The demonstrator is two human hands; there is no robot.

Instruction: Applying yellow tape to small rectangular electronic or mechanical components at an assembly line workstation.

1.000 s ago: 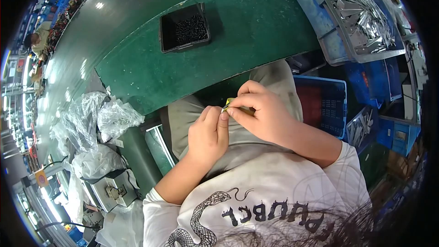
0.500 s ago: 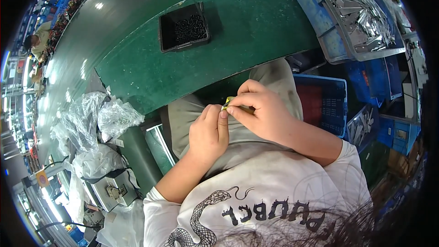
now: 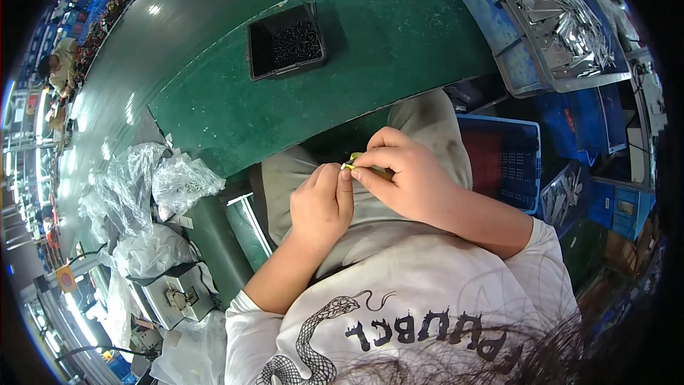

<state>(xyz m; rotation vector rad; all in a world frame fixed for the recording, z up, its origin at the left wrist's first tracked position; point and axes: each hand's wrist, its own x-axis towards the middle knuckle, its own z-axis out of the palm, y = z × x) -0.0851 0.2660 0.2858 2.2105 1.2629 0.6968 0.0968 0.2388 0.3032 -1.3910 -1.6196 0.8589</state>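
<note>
Above my lap both hands meet fingertip to fingertip. My right hand (image 3: 412, 175) is closed, pinching a small yellow-green strip-like piece (image 3: 356, 155) whose kind I cannot make out. At its left end a tiny pale tip shows, touching the thumb and index finger of my left hand (image 3: 318, 203). That hand is closed in a pinch too; what lies between its fingers is mostly hidden. Beyond the hands, on the green table (image 3: 385, 43), stands a black bin (image 3: 288, 71) with many small black parts inside.
At the right a large blue-grey crate (image 3: 514, 64) holds thin metal strips. Below it sits a blue crate (image 3: 536, 164) with a reddish bottom. Clear plastic bags (image 3: 185, 182) lie at the left, above a metal device (image 3: 174, 298). Another person (image 3: 64, 60) is far off at the left.
Both hands have shifted slightly to the left, still pinched together around the yellow-green piece. Nothing else has visibly moved.
</note>
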